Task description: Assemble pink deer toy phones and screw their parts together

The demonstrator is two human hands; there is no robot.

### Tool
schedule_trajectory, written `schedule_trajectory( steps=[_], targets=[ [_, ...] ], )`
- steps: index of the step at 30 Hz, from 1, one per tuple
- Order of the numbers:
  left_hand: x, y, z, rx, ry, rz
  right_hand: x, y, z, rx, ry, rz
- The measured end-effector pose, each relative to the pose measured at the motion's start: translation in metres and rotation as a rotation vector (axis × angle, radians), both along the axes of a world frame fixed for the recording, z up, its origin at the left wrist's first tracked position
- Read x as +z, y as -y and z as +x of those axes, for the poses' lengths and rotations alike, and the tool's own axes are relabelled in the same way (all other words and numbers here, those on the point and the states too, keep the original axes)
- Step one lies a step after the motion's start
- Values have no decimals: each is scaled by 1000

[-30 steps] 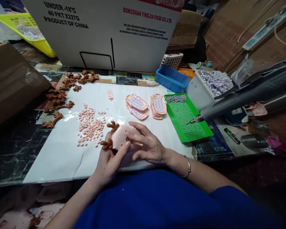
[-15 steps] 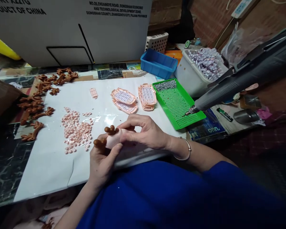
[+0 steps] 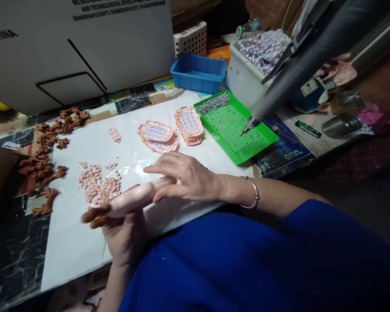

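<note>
A pale pink plastic piece with brown antler-like ends is held above the white sheet, slightly blurred. My left hand is closed round it from below, near the brown ends. At the piece's right end my right hand has its fingers apart, with the thumb by the piece; whether it touches is unclear. Small pink parts lie heaped behind the left hand. Beyond the right hand are two stacks of pink shells, a left stack and a right stack.
Brown antler-shaped parts lie at the left. A green tray of screws sits at the right, with a hanging electric screwdriver over it. Behind are a blue bin and a filled white tub.
The pink piece has swung left and turned, its brown ends now lower left. My left hand moved with it; my right hand's fingers have spread off it. The camera view has shifted.
</note>
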State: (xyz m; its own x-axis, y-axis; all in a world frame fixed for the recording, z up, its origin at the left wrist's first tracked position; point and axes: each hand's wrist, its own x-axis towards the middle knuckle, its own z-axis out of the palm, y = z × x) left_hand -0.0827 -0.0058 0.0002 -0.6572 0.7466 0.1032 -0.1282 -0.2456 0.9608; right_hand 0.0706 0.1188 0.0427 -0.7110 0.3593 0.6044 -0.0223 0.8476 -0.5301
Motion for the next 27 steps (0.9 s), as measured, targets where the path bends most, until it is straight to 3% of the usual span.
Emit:
schedule_trajectory(
  steps=[4, 6, 9, 13, 18, 20, 22, 25, 27],
  targets=[
    [4, -2, -2, 16, -6, 115, -6, 4, 4, -83, -30, 176],
    [5, -4, 0, 30, 26, 97, -9, 5, 4, -143, -66, 246],
    [8, -9, 2, 18, 66, 30, -13, 4, 5, -136, -48, 182],
    [20, -16, 8, -47, 128, -1, -12, 3, 9, -63, 70, -82],
    [35, -25, 26, -148, 163, -41, -13, 12, 5, -72, 49, -679],
    [41, -32, 31, -187, 225, -57, -16, 15, 6, -41, 77, -823],
    [49, -42, 32, -183, 386, -146, -15, 14, 14, -91, 114, -682],
    [67, -58, 27, -82, 709, -345, -3, 11, 32, -286, -74, -149],
    [78, -67, 24, -22, 840, -388, 8, 8, 44, -378, -250, 110]
  ],
)
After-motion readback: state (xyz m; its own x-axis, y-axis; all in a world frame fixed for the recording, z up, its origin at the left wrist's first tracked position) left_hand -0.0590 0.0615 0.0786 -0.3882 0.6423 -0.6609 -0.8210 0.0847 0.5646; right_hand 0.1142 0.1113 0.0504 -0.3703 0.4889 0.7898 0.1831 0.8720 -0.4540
